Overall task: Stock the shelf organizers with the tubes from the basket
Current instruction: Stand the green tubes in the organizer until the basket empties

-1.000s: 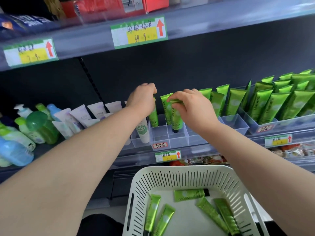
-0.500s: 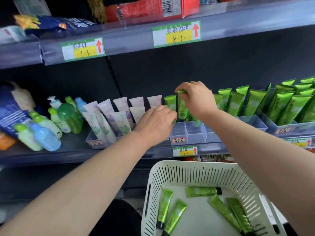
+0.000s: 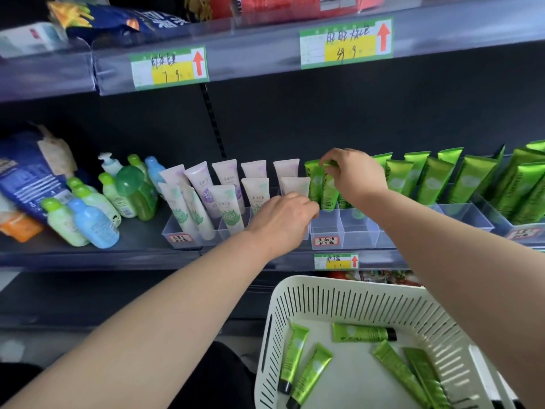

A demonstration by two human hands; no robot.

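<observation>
My right hand (image 3: 352,175) pinches the crimped top of a green tube (image 3: 328,187) that stands upright in a rear cell of the clear shelf organizer (image 3: 326,231). Another green tube (image 3: 313,180) stands just left of it. My left hand (image 3: 281,219) hovers with loosely curled fingers in front of the organizer's left edge and holds nothing. The white slotted basket (image 3: 298,293) sits below at the front right, with several green tubes (image 3: 364,333) lying flat in it. More green tubes (image 3: 433,180) fill organizers to the right.
Pale lilac tubes (image 3: 227,196) stand in a clear organizer left of my left hand. Green and blue bottles (image 3: 94,214) crowd the shelf's left side beside a blue bag (image 3: 28,175). The upper shelf edge with price tags (image 3: 345,44) hangs overhead. Front organizer cells (image 3: 358,228) hold nothing.
The view swung left. My left hand let go of a tube on the shelf and dropped back towards the organizer's front. My right hand set its green tube deeper into the rear cell.
</observation>
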